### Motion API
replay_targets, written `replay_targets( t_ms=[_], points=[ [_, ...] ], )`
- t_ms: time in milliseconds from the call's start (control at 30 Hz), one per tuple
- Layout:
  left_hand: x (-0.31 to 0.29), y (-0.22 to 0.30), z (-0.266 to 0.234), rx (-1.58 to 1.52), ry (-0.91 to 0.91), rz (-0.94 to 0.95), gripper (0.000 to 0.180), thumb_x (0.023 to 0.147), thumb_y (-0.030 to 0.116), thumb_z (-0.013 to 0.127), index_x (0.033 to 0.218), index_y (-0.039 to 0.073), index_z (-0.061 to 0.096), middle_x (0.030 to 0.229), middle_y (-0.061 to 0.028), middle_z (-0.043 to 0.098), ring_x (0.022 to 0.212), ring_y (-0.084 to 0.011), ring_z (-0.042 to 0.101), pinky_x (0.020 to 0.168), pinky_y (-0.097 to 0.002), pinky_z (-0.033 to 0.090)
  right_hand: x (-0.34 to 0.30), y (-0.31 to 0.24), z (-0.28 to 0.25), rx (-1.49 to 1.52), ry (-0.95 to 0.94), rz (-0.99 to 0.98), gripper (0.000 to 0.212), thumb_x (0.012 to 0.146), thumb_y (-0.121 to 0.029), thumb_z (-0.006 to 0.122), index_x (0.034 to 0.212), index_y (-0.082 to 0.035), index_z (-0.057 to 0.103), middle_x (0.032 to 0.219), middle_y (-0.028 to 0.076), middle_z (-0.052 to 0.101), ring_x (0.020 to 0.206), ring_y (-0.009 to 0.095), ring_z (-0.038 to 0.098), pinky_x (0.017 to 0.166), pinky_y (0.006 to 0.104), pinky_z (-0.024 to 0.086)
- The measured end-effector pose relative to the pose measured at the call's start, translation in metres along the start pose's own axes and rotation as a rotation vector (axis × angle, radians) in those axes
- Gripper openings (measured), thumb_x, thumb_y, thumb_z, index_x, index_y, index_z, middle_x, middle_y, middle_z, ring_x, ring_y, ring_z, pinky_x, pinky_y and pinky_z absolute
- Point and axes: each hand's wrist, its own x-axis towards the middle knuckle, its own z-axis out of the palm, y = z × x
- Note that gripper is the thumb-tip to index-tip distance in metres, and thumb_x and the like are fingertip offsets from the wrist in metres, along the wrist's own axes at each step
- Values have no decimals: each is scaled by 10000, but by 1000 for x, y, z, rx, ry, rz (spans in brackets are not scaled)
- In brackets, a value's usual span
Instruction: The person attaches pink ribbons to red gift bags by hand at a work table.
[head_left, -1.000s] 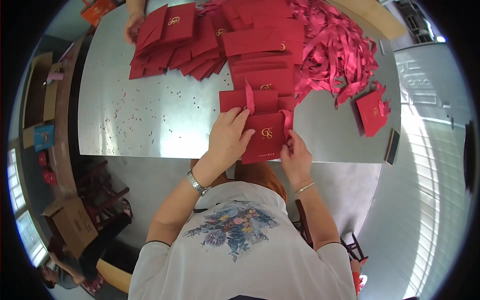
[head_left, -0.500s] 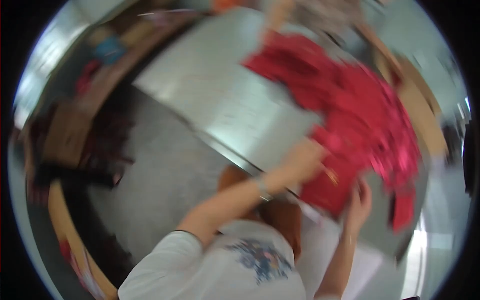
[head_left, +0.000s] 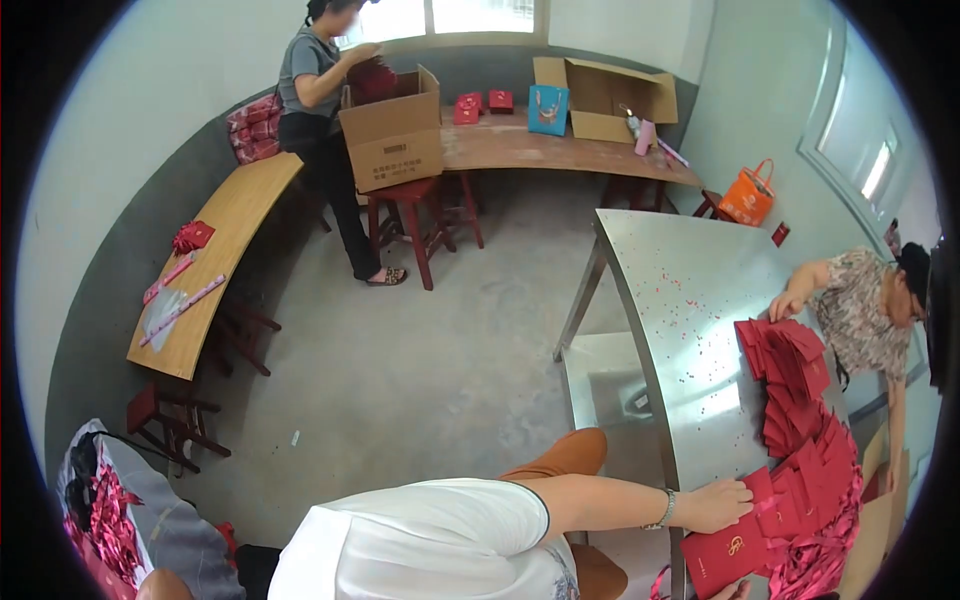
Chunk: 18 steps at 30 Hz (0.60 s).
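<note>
A flat red gift bag point(head_left: 718, 558) with a gold mark lies at the near edge of the steel table point(head_left: 690, 400). My left hand point(head_left: 714, 506), with a bracelet at the wrist, rests at the bag's upper edge. Its fingers are curled in, and what they pinch beside the pink ribbon point(head_left: 768, 500) is hidden. Only the fingers of my right hand point(head_left: 736, 591) show, at the bottom rim, closed against the bag's lower edge. More red bags point(head_left: 790, 400) with shiny pink ribbons lie overlapping in a long pile along the table's right side.
Across the table a co-worker's hand point(head_left: 787, 304) touches the pile's far end. Another person point(head_left: 305, 75) stands by a cardboard box point(head_left: 392, 150) on a red stool point(head_left: 415, 215). A wooden table point(head_left: 225, 260) lines the left wall. A bag of pink ribbons point(head_left: 110, 510) stands lower left.
The view has swung left and become sharp, so the pile now sits at the lower right. My left hand stays by the near bag; less of my right hand shows.
</note>
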Motion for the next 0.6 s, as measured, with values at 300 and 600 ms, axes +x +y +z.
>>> replay_targets(
  t_ms=[300, 600],
  points=[
    [5, -6, -15, 26, 79, 100, 168, 780, 176, 581, 831, 20, 617, 874, -175, 615, 860, -358, 578, 771, -459, 464, -15, 30, 32, 213, -36, 274, 348, 988, -185, 542, 1242, 50, 572, 1215, 200, 617, 1086, 288, 582, 983, 368, 433],
    [2, -18, -14, -21, 109, 22, 174, 804, 188, 638, 919, 58, 633, 920, -96, 602, 939, -292, 572, 818, -419, 459, -17, 32, 46, 396, -21, 404, 313, 975, -151, 561, 1213, 51, 587, 1143, 116, 646, 1022, 163, 587, 928, 304, 463]
  ],
)
